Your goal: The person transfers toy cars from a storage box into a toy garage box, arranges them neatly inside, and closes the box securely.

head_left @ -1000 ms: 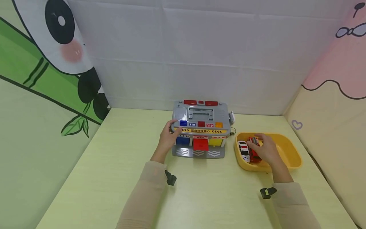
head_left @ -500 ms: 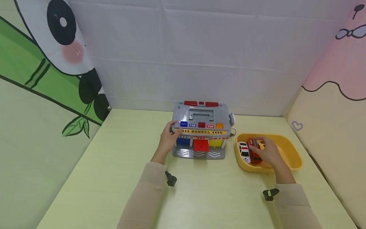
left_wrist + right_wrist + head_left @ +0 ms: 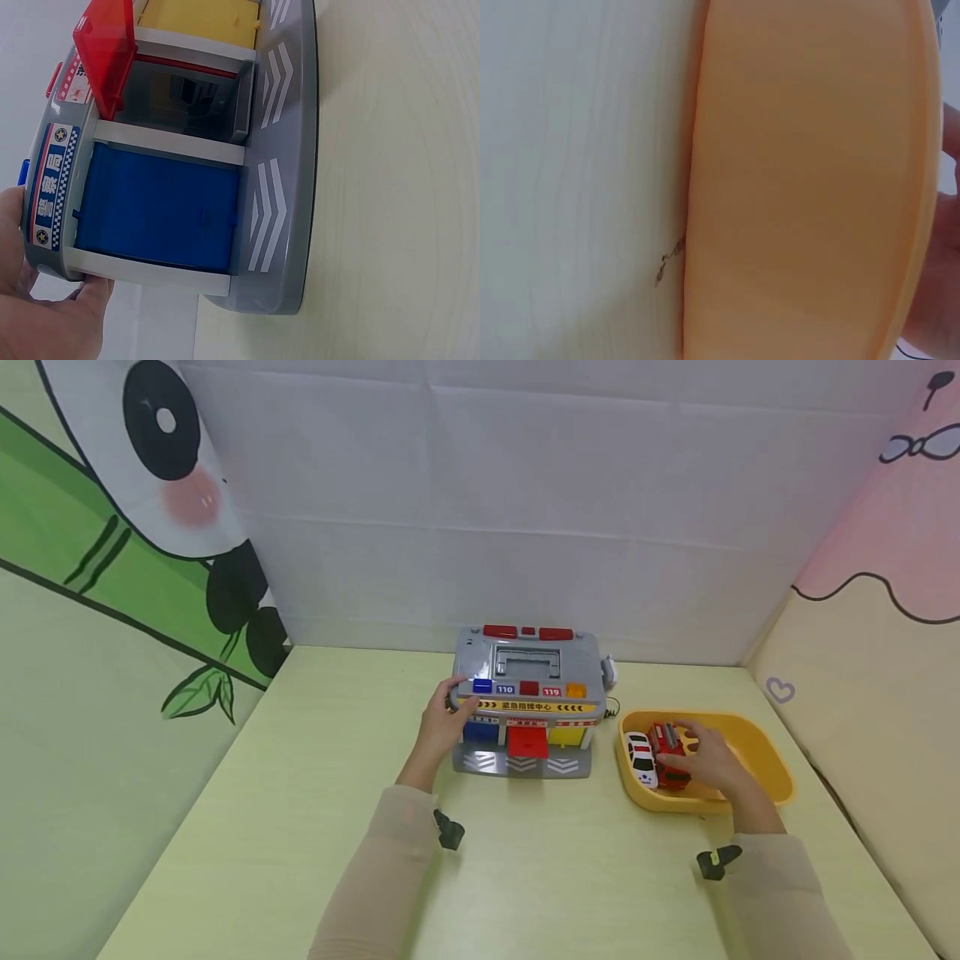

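A grey toy rescue station (image 3: 525,693) stands near the back of the table, its red door (image 3: 527,742) swung up and out. Its blue door (image 3: 161,206) and yellow door (image 3: 566,734) are down. My left hand (image 3: 442,718) grips the roof's front left corner, as the left wrist view also shows. My right hand (image 3: 712,762) reaches into a yellow basin (image 3: 772,760), thumb and fingers spread over a red toy fire truck (image 3: 670,758). I cannot tell whether they pinch it. Beside the truck lies a white toy police car (image 3: 641,760); something yellow (image 3: 690,742) shows under the fingers.
A coiled cord (image 3: 612,707) and a white piece (image 3: 609,671) hang at the station's right side. The yellow basin wall (image 3: 802,180) fills most of the right wrist view. A white cloth wall (image 3: 525,527) stands close behind the station.
My right hand has shifted a little to the right over the basin, and the red fire truck has turned slightly. My left hand keeps its grip on the toy rescue station.
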A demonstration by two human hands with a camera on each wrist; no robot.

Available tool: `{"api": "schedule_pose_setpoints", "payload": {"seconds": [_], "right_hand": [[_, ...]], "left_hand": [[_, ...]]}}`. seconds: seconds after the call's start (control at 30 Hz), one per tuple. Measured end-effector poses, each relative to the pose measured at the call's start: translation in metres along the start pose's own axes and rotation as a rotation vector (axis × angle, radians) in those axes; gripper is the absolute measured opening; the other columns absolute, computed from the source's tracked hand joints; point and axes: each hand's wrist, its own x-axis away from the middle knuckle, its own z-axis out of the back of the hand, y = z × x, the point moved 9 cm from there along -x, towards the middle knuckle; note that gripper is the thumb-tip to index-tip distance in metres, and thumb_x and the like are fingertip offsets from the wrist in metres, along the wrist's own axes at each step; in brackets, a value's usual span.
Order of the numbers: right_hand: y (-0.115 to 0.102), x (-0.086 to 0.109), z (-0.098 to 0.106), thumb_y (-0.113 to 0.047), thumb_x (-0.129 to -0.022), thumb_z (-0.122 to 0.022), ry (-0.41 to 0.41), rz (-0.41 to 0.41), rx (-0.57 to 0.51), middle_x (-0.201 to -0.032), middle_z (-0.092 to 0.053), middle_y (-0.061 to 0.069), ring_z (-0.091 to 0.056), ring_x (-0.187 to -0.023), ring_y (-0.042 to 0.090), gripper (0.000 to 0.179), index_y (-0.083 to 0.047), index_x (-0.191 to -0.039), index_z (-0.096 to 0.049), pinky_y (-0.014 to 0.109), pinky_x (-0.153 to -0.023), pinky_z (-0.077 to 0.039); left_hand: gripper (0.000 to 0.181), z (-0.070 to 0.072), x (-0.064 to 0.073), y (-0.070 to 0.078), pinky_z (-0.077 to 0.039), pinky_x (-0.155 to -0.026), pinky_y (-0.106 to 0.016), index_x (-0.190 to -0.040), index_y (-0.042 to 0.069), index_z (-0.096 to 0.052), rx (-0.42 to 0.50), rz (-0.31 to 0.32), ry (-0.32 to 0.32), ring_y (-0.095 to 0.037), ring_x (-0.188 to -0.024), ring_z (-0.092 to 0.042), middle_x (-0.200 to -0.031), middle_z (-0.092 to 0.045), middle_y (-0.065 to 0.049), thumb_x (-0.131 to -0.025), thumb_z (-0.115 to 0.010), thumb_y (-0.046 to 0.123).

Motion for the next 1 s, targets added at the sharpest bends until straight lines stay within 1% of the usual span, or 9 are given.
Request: {"api": "schedule_pose_setpoints", "payload": {"seconds": [0.2, 0.37, 0.5, 0.6, 0.8, 1.0], "right_hand": [[0.003, -0.007, -0.001, -0.021, -0.089, -0.073, -0.079, 0.054, -0.075, -0.138, -0.028, 0.040, -0.040, -0.119, 0.057, 0.084, 0.008, -0.148, -0.021, 0.061, -0.093, -0.043], [0.005, -0.012, 0.000, -0.014, -0.087, -0.074, -0.154, 0.081, -0.128, -0.140, -0.024, 0.042, -0.033, -0.122, 0.060, 0.087, 0.008, -0.150, -0.016, 0.068, -0.097, -0.035], [0.009, -0.016, 0.000, -0.014, -0.086, -0.075, -0.201, 0.059, -0.140, -0.142, -0.020, 0.042, -0.024, -0.126, 0.060, 0.090, 0.007, -0.150, -0.014, 0.071, -0.099, -0.027], [0.010, -0.017, 0.000, -0.014, -0.085, -0.075, -0.229, 0.033, -0.153, -0.143, -0.018, 0.042, -0.022, -0.127, 0.060, 0.092, 0.007, -0.150, -0.013, 0.071, -0.100, -0.025], [0.012, -0.021, -0.004, -0.010, -0.085, -0.074, -0.277, 0.022, -0.190, -0.141, -0.018, 0.042, -0.024, -0.125, 0.058, 0.090, 0.007, -0.149, -0.014, 0.070, -0.101, -0.027], [0.017, -0.027, -0.008, -0.008, -0.085, -0.073, -0.331, 0.009, -0.183, -0.139, -0.019, 0.042, -0.027, -0.122, 0.057, 0.091, 0.010, -0.148, -0.011, 0.068, -0.101, -0.030]], "left_hand": [[0.048, 0.000, 0.000, 0.000, -0.042, -0.101, -0.046, -0.142, 0.020, -0.044, 0.002, 0.001, 0.002, -0.031, -0.126, -0.047, -0.140, -0.047, -0.013, -0.098, -0.060, 0.031], [0.048, 0.000, 0.000, 0.000, -0.042, -0.102, -0.046, -0.142, 0.020, -0.044, 0.001, 0.002, 0.002, -0.031, -0.127, -0.047, -0.140, -0.047, -0.013, -0.098, -0.060, 0.030], [0.048, 0.000, 0.000, 0.001, -0.042, -0.102, -0.047, -0.142, 0.019, -0.044, 0.003, 0.000, 0.000, -0.032, -0.126, -0.047, -0.140, -0.048, -0.013, -0.098, -0.061, 0.030], [0.049, 0.000, 0.000, 0.000, -0.042, -0.101, -0.047, -0.142, 0.019, -0.044, 0.006, 0.000, -0.004, -0.032, -0.126, -0.048, -0.140, -0.048, -0.014, -0.097, -0.061, 0.030], [0.048, 0.000, 0.000, 0.000, -0.043, -0.100, -0.047, -0.141, 0.019, -0.045, 0.009, 0.001, -0.001, -0.032, -0.123, -0.049, -0.138, -0.049, -0.014, -0.097, -0.061, 0.030], [0.049, 0.001, 0.000, 0.000, -0.042, -0.101, -0.047, -0.141, 0.020, -0.044, 0.006, 0.006, -0.002, -0.031, -0.125, -0.048, -0.140, -0.047, -0.012, -0.097, -0.061, 0.031]]}}
